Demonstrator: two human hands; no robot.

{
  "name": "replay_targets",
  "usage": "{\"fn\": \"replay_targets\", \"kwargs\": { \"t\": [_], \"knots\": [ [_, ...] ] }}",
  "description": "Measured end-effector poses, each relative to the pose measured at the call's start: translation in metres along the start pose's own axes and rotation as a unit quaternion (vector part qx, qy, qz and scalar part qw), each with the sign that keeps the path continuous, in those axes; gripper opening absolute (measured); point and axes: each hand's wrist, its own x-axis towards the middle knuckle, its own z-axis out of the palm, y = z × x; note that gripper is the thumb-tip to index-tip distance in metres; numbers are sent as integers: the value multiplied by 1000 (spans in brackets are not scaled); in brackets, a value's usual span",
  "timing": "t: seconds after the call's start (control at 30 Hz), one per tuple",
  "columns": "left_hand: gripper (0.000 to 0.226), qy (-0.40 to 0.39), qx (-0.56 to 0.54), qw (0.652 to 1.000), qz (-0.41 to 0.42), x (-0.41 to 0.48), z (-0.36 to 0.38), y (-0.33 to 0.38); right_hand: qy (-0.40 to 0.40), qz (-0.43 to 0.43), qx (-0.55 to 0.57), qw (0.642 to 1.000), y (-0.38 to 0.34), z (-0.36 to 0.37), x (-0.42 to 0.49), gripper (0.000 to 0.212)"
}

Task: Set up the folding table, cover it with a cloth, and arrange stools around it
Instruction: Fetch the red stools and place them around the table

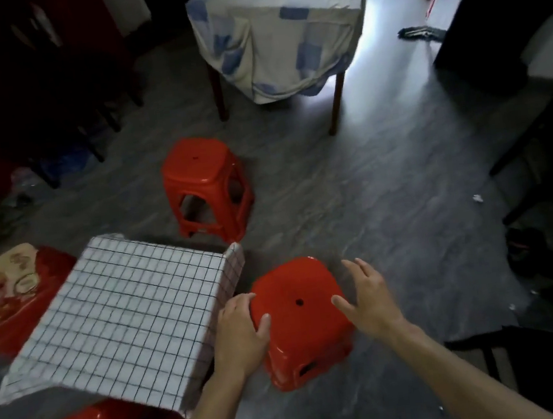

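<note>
Near stool (300, 313) stands upright on the floor, just beside the corner of the cloth-covered counter (125, 312). My left hand (244, 333) has its fingers curled over the seat's left rim, thumb on top, I judge to steer it in against that side. My right hand (368, 298) holds nothing, fingers spread by the right rim; I cannot tell whether they touch it. Far stool (207, 189) stands off the next side.
</note>
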Motion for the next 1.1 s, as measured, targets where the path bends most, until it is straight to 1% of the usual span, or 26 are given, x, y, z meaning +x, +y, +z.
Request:
{"fn": "replay_targets", "kwargs": {
  "t": [0.07,0.27,0.43,0.53,0.6,0.7,0.77,0.9,0.97,1.03,1.1],
  "knots": [
    [49,-12,4,1000,6,21,12,-19,3,14,2,1000,3,23,14,82],
    [46,-53,17,998,12,69,60,-65,-10,9,-11,1000,35,79,61,81],
    [49,-61,43,997,-2,93,112,-105,-20,12,-29,999,69,127,99,83],
    [52,-63,44,997,-25,108,150,-130,-23,8,-43,999,96,162,121,84],
    [53,-62,51,996,-43,114,174,-146,-39,9,-46,998,111,185,135,85],
    [57,-74,66,991,-93,117,210,-164,-66,31,-59,996,136,218,150,90],
    [64,-83,55,987,-124,118,231,-171,-78,45,-93,992,151,237,157,94],
    [86,-96,35,981,-162,123,260,-180,-108,69,-147,981,172,258,171,106],
    [98,-110,30,978,-176,126,269,-179,-120,76,-147,979,176,262,177,114],
    [112,-123,50,976,-173,126,277,-174,-125,83,-132,980,178,263,182,122],
    [120,-128,72,975,-170,126,283,-171,-136,88,-127,979,177,261,186,127]
  ]
}}
